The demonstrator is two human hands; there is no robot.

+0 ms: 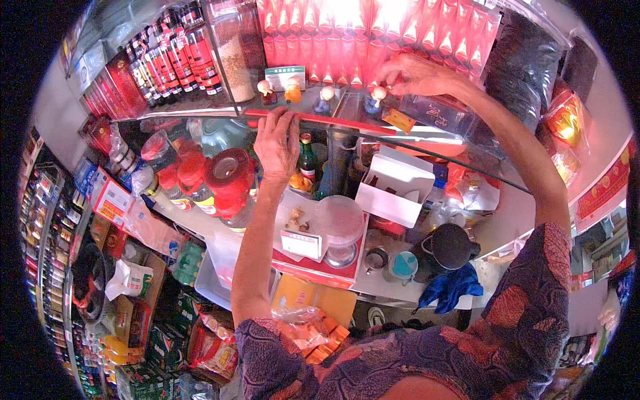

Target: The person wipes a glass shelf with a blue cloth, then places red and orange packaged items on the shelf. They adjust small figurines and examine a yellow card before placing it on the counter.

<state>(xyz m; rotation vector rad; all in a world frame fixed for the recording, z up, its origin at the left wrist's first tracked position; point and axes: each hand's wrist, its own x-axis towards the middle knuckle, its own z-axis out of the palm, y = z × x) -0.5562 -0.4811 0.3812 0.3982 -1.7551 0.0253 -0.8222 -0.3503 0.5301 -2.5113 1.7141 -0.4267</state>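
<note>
On the upper glass shelf, my right hand [412, 75] reaches in beside a small monk figurine [375, 100] in blue, in front of rows of shiny red packets [325, 50]. Its fingers are bent, and whether they hold anything is unclear. My left hand [277, 145] rests with its fingertips on the red strip [320, 121] along the shelf's front edge. More small figurines [324, 100] stand between the hands, near a green and white card [285, 78]. An orange packet [398, 121] lies near the edge, below my right hand.
Below the shelf are red-lidded jars [227, 175], a green glass bottle [307, 157], an open white box [395, 185], a stack of clear plastic lids [341, 220], a mug [404, 265] and a dark pot [450, 246]. Several red-labelled bottles [175, 60] stand at the upper left.
</note>
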